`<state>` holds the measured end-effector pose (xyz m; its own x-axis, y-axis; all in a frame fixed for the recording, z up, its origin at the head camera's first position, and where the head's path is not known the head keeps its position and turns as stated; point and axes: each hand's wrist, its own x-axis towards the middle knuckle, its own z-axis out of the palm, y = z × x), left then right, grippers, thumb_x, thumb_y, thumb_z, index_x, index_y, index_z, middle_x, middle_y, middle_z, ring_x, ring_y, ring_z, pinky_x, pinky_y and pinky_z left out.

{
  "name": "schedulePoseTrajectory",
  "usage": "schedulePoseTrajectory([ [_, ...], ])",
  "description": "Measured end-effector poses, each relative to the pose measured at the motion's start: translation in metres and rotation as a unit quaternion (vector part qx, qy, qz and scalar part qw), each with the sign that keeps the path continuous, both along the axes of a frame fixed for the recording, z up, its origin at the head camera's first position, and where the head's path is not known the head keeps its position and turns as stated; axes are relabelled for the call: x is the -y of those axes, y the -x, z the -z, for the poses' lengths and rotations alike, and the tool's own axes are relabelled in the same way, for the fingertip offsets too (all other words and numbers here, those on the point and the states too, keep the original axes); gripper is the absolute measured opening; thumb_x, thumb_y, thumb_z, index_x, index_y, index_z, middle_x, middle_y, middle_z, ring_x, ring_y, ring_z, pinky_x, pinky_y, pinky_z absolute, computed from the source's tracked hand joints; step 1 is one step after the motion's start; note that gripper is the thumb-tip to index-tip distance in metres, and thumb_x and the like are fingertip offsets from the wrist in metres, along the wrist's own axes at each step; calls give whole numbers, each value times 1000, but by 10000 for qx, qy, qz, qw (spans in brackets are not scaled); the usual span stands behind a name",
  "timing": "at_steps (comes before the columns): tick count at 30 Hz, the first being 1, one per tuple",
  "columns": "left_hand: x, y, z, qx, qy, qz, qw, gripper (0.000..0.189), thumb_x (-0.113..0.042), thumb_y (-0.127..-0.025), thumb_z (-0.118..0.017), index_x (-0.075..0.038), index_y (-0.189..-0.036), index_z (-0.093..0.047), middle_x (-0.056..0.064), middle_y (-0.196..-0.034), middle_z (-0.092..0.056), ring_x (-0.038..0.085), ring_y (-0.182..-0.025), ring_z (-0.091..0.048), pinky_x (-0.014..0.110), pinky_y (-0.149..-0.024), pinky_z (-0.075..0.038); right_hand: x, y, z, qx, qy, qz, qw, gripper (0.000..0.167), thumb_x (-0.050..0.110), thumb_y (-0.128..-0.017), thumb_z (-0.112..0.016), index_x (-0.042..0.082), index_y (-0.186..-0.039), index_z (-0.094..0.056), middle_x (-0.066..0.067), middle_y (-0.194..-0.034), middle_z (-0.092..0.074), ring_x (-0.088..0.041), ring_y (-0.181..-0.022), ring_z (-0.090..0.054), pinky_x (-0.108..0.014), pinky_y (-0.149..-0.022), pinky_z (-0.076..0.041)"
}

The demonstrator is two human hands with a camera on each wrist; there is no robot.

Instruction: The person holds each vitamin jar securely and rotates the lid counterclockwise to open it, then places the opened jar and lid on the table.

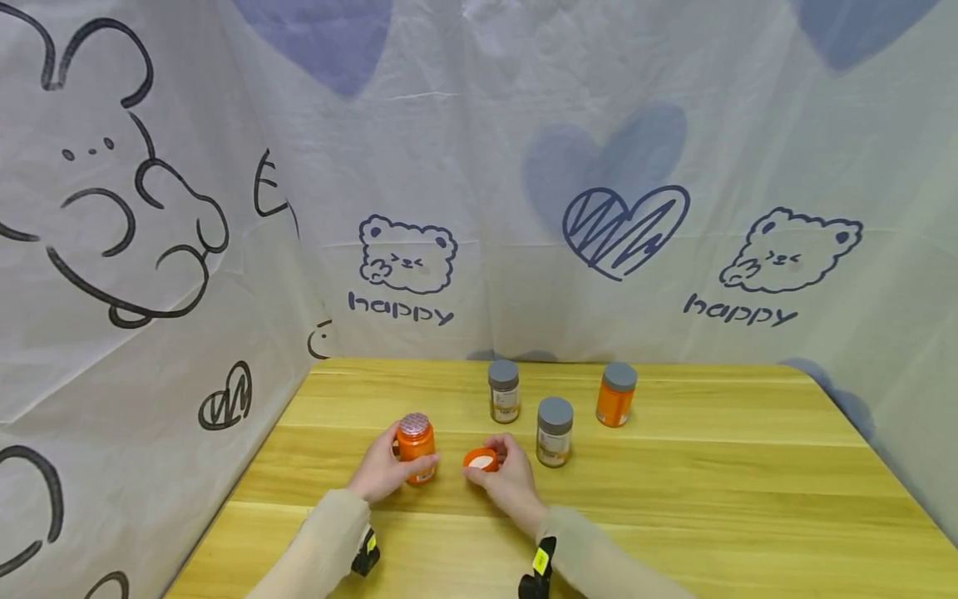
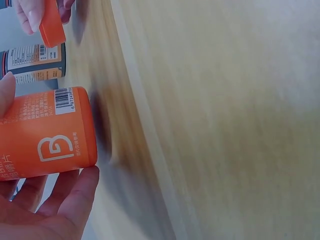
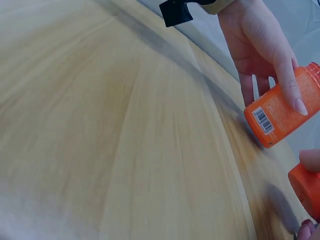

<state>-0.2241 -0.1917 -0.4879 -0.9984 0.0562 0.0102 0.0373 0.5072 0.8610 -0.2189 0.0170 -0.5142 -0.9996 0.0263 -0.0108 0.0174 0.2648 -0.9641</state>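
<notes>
An orange bottle (image 1: 417, 453) with a silvery seal over its mouth is gripped by my left hand (image 1: 380, 471), thumb on one side and fingers round the other. In the left wrist view the bottle (image 2: 47, 132) shows a barcode and white lettering, its base raised a little off the wood. To its right, my right hand (image 1: 512, 478) pinches an orange cap (image 1: 481, 459) by its edge, the pale inside facing up. The right wrist view has the cap (image 3: 306, 191) below the bottle (image 3: 285, 107), the two apart.
Behind and right of my right hand stand two grey-lidded jars (image 1: 554, 433) with pale labels. An orange jar with a grey lid (image 1: 617, 395) is farther right. The wooden table (image 1: 711, 499) meets a patterned white curtain (image 1: 494, 166) at its back and sides.
</notes>
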Motion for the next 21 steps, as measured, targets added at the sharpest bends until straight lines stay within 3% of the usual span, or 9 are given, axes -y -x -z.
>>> schedulePoseTrajectory([
  [11,0,4,3,6,185,-213,9996,68,-23,-81,-85,-3,-138,-53,14,-124,-68,31,-114,-65,50,-99,-52,-3,6,4,-242,-442,-256,9984,50,12,-80,-83,5,-119,-53,-15,-120,-62,-28,-109,-58,-46,-98,-48],
  [21,0,4,1,-56,233,-129,9996,69,-17,-79,-86,1,-137,-53,18,-124,-68,34,-111,-68,48,-96,-54,-4,6,1,-250,-561,-292,9977,50,10,-81,-83,6,-119,-51,-17,-122,-60,-33,-116,-53,-53,-104,-43],
])
